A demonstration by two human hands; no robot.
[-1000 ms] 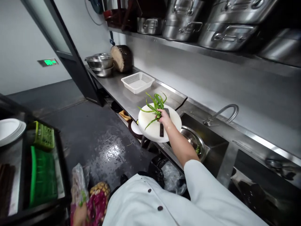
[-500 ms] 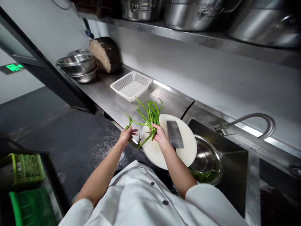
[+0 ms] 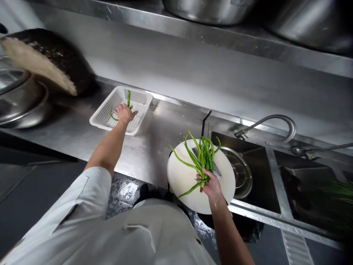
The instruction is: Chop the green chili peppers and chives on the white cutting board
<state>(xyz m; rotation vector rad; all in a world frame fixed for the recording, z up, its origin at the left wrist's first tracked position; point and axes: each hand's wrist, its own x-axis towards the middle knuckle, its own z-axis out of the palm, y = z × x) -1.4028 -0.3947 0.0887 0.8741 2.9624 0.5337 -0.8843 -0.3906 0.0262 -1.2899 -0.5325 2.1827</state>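
A bunch of long green peppers (image 3: 204, 154) is gripped near one end in my right hand (image 3: 211, 184), above the round white cutting board (image 3: 182, 176). Under the bunch a cleaver (image 3: 217, 171) lies on the board, mostly covered by the peppers. My left hand (image 3: 124, 113) is inside the white perforated basket (image 3: 103, 117), palm down with its fingers spread. Green pepper pieces (image 3: 129, 98) show around and beneath that hand, in the basket.
Right of the board, a metal bowl (image 3: 244, 175) sits in the sink (image 3: 264, 187) below a curved faucet (image 3: 275, 117). Stacked metal bowls (image 3: 19, 99) and a large dark-barked wood block (image 3: 55, 60) stand at left. Pots (image 3: 206, 9) line the shelf (image 3: 138, 20) above.
My left hand has moved left and forward from beside the bunch into the basket, and has let go of its green pepper there. My right hand still holds the bunch. The view has shifted.
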